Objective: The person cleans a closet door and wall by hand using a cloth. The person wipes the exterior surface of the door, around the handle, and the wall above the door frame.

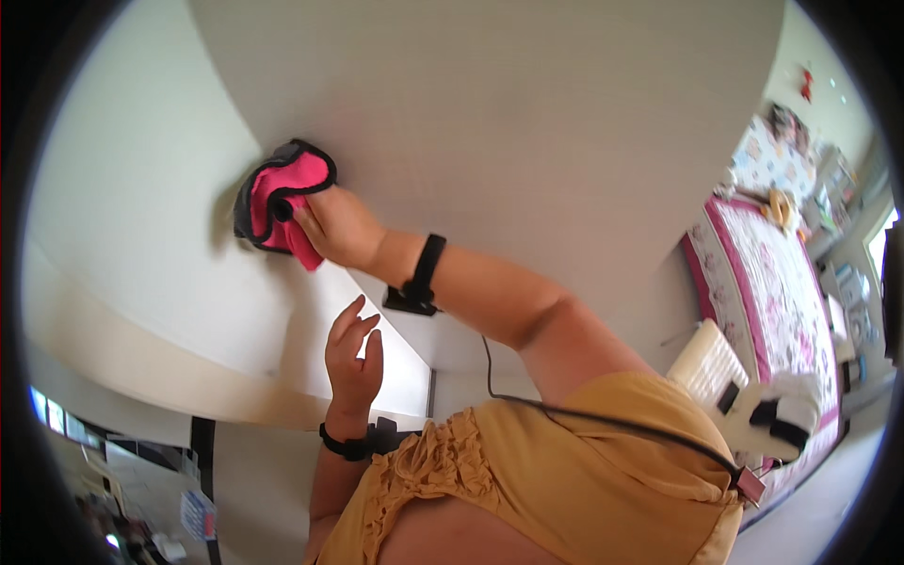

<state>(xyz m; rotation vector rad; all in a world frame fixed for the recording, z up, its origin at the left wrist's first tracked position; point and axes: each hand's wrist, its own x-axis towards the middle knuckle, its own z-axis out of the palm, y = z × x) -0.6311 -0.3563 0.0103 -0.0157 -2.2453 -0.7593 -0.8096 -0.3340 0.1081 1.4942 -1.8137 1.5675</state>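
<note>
My right hand (346, 226) is closed on a bunched pink and grey cloth (296, 176) with black edging. The cloth lies against a pale wall surface (141, 183), close to the line where it meets a broad grey-beige surface (494, 106). Below it, my left hand (355, 360) is raised with its fingers apart and slightly bent, holding nothing. Both wrists wear black straps, and a small dark device hangs at the right one.
A bed with a floral cover (784, 282) stands at the right, beside a cream chair (713, 360) with clothing on it. A black cable (600, 417) runs across my orange top to a clip (750, 487). A blue-and-white container (198, 515) is at lower left.
</note>
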